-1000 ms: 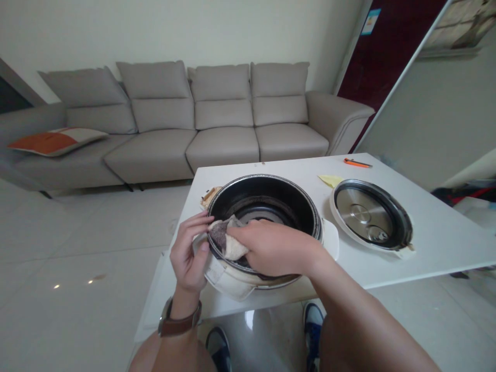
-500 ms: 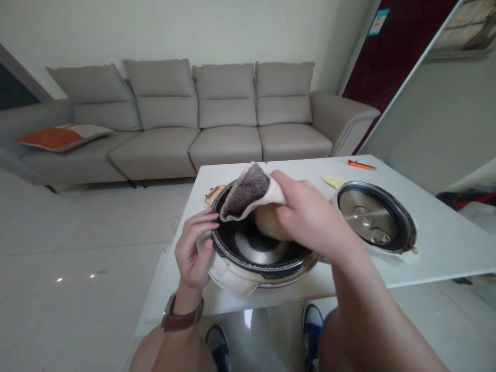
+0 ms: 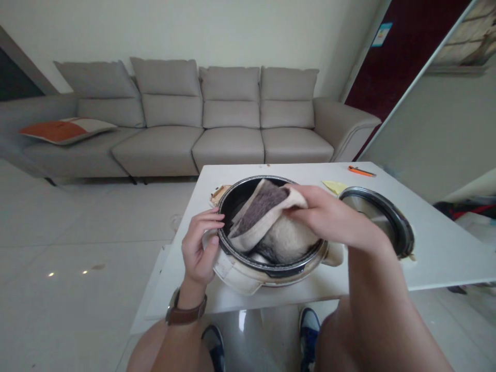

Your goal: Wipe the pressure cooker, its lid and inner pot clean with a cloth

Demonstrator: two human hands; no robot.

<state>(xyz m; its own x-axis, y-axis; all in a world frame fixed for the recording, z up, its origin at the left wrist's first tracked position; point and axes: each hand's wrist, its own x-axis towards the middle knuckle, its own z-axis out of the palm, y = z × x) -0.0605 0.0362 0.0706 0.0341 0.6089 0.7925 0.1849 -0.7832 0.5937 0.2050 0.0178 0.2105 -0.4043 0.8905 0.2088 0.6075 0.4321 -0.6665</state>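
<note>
A white electric pressure cooker (image 3: 240, 276) with a dark inside stands at the near edge of the table. My left hand (image 3: 199, 245) grips its left side, fingers on the rim and thumb lower down on the outer wall. In my right hand (image 3: 327, 214) is a cleaning cloth (image 3: 261, 212), dark grey-brown on one face and off-white on the other. The cloth hangs folded into the cooker and covers much of its inside. Some of my right fingers are hidden behind the cloth and its bunched part.
The cooker's lid (image 3: 405, 227) lies upside down on the white table (image 3: 445, 248) at the right, partly behind my right forearm. Further back are a yellow cloth (image 3: 334, 186) and an orange utility knife (image 3: 361, 171). A grey sofa (image 3: 228, 147) stands behind the table.
My right hand has moved slightly right and down, and the cloth has opened out lower inside the cooker. My left hand keeps its hold on the side.
</note>
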